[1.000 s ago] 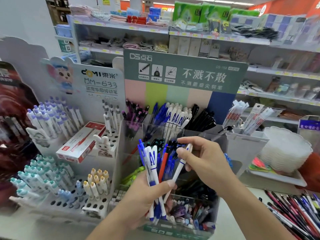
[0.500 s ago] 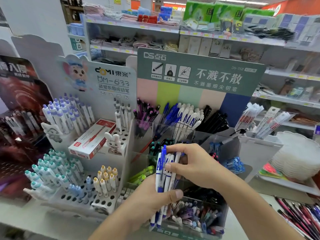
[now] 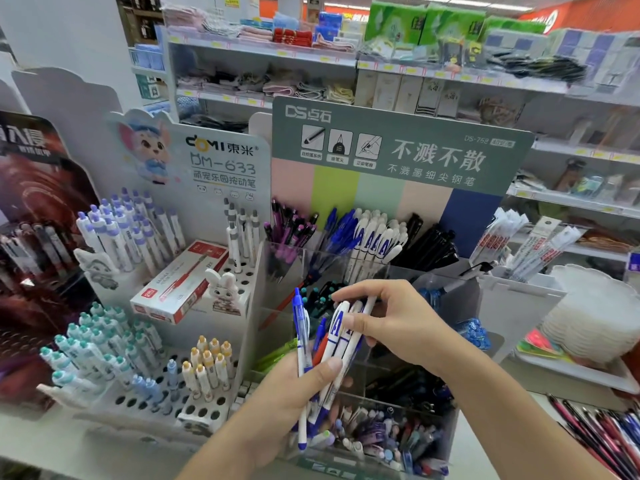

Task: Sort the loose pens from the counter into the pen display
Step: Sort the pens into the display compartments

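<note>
My left hand (image 3: 289, 393) grips a bundle of pens (image 3: 323, 348), mostly white with blue trim, plus a blue one and a red one, held upright in front of the clear tiered pen display (image 3: 429, 282). My right hand (image 3: 388, 323) pinches the white pens at the top of the bundle. The display's back row holds purple, blue, white-and-blue (image 3: 377, 240) and black pens (image 3: 429, 244) in separate compartments. Its front bin (image 3: 384, 438) holds mixed pens.
A white stand with lilac, teal and yellow capped pens (image 3: 114, 341) and a red-and-white box (image 3: 180, 285) sits at left. Loose red and dark pens (image 3: 602, 431) lie on the counter at right. A stack of white trays (image 3: 595, 313) stands far right. Shelves run behind.
My right hand brought its single white pen down into the bundle and now pinches the white pens together. The view has shifted, so the display sits further right in frame.
</note>
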